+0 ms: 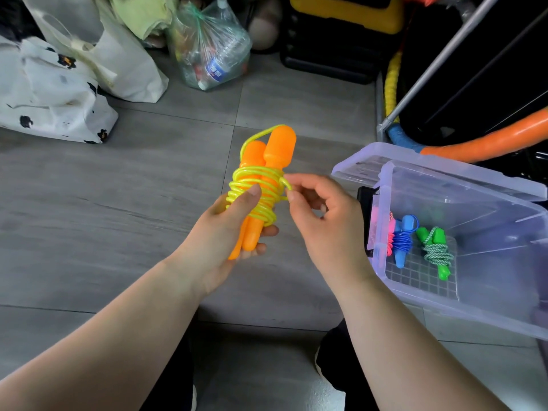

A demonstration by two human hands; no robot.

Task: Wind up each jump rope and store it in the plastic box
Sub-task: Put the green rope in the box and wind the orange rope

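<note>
You are sitting over a grey tiled floor (118, 203) that is filling most of the view, with your dark-clad knees showing at the bottom edge. The clear plastic box (489, 315) is standing open on the floor to your right, tilting toward you in the view, and its lid (415, 161) is lying behind it. A white spotted bag (53, 93) is slumping at the far left, and a clear bag of bottles (210, 46) is sitting beyond it toward the middle. Your left hand (219, 232) is gripping the orange jump rope (278, 146) above the floor in front of you, holding its two handles side by side and upright, the thumb pressing on the coils. Your right hand (323, 221) is pinching a loop of the yellow cord (261, 185) between thumb and forefinger, just at the right side of the bundle where the cord is wrapping round both handles. Inside the box three wound ropes are lying on the bottom: a blue one (403, 238) in the middle, a green one (437, 252) just right of it, and a pink one (390, 232) pressing against the near wall.
</note>
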